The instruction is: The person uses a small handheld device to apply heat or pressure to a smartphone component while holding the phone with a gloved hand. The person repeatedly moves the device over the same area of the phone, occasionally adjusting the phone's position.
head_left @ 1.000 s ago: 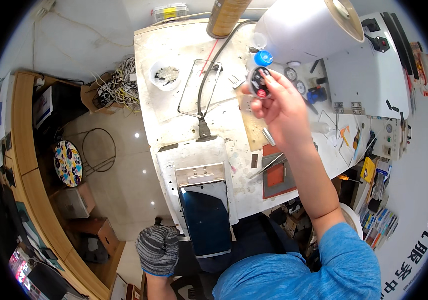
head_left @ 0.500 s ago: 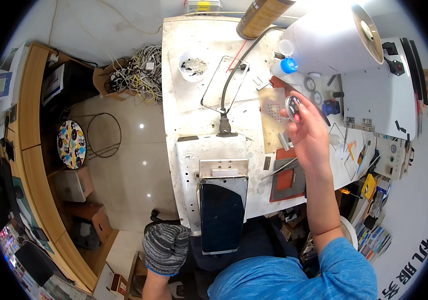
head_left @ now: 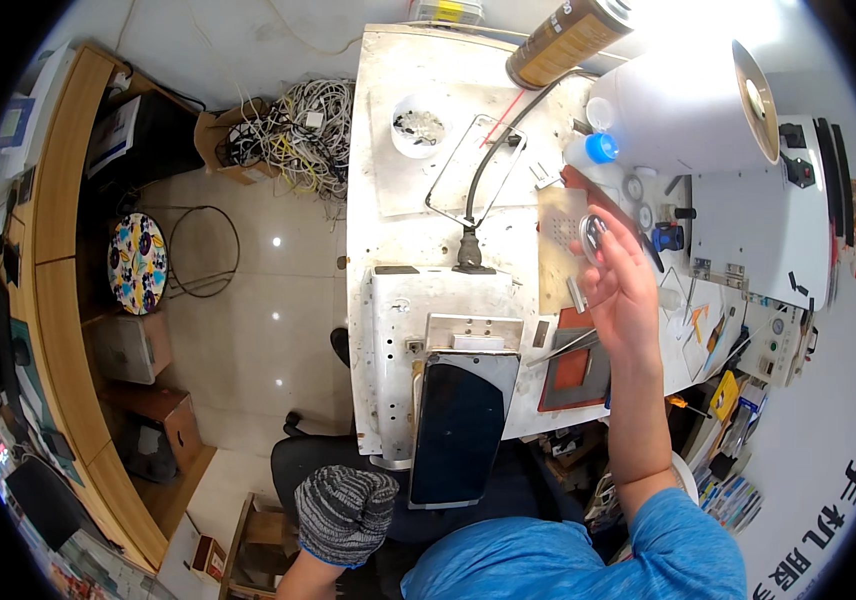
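My right hand (head_left: 623, 285) is raised over the right part of the workbench, its fingers closed on a small round spool-like disc (head_left: 591, 240) with a pale rim and dark middle. My left hand (head_left: 346, 512), in a grey-and-black knitted glove, is curled low beside the lower left of a phone (head_left: 458, 425); whatever its fingers hold, if anything, is hidden. That phone, dark-screened, lies on a white metal machine (head_left: 398, 340), against a raised bar at its far end. Similar round spools (head_left: 633, 188) lie past my right hand, near a blue-capped bottle (head_left: 598, 149).
A white cup of small bits (head_left: 418, 125) and a thin phone frame (head_left: 451, 160) lie on the bench (head_left: 373, 235). A black power cable (head_left: 478, 180) runs to the machine. Tweezers (head_left: 565, 346) rest by a red-grey mat (head_left: 578, 378). A spray can (head_left: 568, 45) and white cylinder (head_left: 688, 105) stand behind.
The view has shifted, so the bench sits farther right in the picture. My right hand still holds the round disc over the bench, its fingers slightly more extended. The gloved left hand stays low beside the phone.
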Demonstrator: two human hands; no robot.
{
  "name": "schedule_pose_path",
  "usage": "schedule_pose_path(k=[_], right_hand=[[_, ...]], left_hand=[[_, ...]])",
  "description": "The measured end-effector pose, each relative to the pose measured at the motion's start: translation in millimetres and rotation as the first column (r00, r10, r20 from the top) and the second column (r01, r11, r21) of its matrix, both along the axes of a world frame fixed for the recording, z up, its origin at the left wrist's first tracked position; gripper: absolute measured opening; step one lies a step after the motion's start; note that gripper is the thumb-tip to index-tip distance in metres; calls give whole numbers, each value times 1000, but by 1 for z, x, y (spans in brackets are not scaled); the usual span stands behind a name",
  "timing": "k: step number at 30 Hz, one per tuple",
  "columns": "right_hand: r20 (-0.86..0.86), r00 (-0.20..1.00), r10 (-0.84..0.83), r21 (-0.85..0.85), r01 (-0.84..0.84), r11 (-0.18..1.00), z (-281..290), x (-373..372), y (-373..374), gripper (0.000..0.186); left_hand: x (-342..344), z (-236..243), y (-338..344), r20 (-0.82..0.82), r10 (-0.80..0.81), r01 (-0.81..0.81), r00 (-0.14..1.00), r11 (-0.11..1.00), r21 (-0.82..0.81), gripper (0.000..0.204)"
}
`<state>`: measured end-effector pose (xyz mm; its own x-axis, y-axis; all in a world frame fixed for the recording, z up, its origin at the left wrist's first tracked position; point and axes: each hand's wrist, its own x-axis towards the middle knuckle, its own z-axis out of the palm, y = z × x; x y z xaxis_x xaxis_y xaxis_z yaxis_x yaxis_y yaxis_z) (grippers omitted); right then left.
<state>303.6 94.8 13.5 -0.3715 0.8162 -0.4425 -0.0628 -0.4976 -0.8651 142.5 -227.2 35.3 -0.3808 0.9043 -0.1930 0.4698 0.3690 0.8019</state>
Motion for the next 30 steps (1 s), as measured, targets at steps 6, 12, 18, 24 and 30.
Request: schedule_pose_path(k=[6, 12, 18, 24, 30], right_hand=[[5, 999, 47, -28, -47, 999, -1, -3, -2, 41], [24, 997, 70, 6, -71, 997, -3, -4, -9, 39], [11, 994, 107, -7, -107, 994, 0, -1, -14, 38], [38, 987, 154, 17, -155, 988, 4, 4, -20, 39], [87, 960, 265, 50, -270, 962, 5, 9, -26, 37]], left_hand=[[2, 0, -9, 28, 9, -9, 1000, 1000, 14, 5], [14, -3, -26, 2, 17, -17, 1000, 1000, 10, 3], [26, -7, -40, 53, 82, -82, 995, 997, -4, 14], [34, -2, -49, 65, 58, -56, 996, 998, -36, 17], [42, 2, -64, 111, 79, -68, 991, 993, -96, 16]])
